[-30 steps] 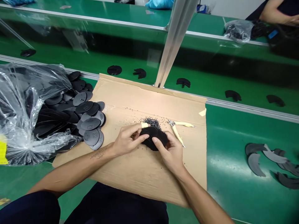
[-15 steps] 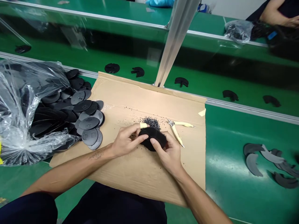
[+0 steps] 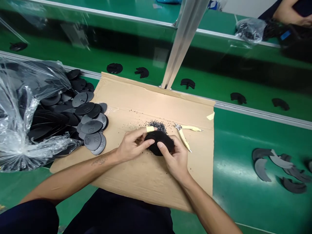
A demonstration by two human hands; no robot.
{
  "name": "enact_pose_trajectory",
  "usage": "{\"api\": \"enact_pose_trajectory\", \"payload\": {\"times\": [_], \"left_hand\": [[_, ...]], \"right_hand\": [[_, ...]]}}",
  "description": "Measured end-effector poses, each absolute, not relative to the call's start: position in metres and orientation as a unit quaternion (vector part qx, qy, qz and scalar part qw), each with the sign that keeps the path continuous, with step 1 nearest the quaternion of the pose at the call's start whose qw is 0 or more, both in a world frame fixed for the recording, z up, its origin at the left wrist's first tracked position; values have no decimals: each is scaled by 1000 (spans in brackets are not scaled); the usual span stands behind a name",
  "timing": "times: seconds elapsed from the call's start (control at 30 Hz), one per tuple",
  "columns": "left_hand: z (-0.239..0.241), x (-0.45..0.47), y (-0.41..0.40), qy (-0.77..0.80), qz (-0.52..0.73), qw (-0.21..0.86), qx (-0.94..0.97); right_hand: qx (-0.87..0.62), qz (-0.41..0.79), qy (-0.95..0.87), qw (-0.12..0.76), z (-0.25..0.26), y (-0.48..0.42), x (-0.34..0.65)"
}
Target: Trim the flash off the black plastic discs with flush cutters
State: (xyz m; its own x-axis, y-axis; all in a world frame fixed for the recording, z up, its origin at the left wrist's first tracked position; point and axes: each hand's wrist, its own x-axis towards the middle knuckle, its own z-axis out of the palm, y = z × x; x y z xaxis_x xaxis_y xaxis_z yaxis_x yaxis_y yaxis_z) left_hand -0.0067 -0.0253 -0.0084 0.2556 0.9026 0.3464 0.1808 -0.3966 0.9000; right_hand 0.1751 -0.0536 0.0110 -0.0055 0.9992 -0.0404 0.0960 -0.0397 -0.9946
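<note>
Between both hands is a black rounded plastic part (image 3: 159, 138), held above the cardboard sheet (image 3: 146, 182). My left hand (image 3: 135, 143), with yellow tape on one finger, grips its left side, thumb on top. My right hand (image 3: 176, 156) is closed round its right side, the thumb pressing on the near face. Fingers and part hide each other's far sides. Just behind the part lies a heap of small black plastic bits (image 3: 158, 125). Side cutters (image 3: 184, 132) with pale yellow handles rest spread apart to the right of it.
Left of the cardboard, black oval discs (image 3: 91, 126) spill from a clear plastic bag (image 3: 17, 136). Curved black pieces (image 3: 263, 169) lie on the green table at right. Behind a metal post (image 3: 179, 48), more black parts (image 3: 187, 83) sit on a green belt. A person's arm (image 3: 287, 13) shows at top right.
Both hands keep their hold on the black part, which has tilted slightly. The black parts on the belt sit slightly further left; the whole view has also shifted a little.
</note>
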Motion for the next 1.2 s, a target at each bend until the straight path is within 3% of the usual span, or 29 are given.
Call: {"api": "enact_pose_trajectory", "payload": {"times": [0.4,1.0,1.2], "left_hand": [[-4,-3,-22,362,492,401,683],[7,-8,-17,254,487,284,786],[11,-11,-17,223,480,282,800]], "right_hand": [[-516,408,-585,474,10,-54,177],[-388,239,-768,450,7,-49,184],[-369,235,-776,455,8,-50,182]]}}
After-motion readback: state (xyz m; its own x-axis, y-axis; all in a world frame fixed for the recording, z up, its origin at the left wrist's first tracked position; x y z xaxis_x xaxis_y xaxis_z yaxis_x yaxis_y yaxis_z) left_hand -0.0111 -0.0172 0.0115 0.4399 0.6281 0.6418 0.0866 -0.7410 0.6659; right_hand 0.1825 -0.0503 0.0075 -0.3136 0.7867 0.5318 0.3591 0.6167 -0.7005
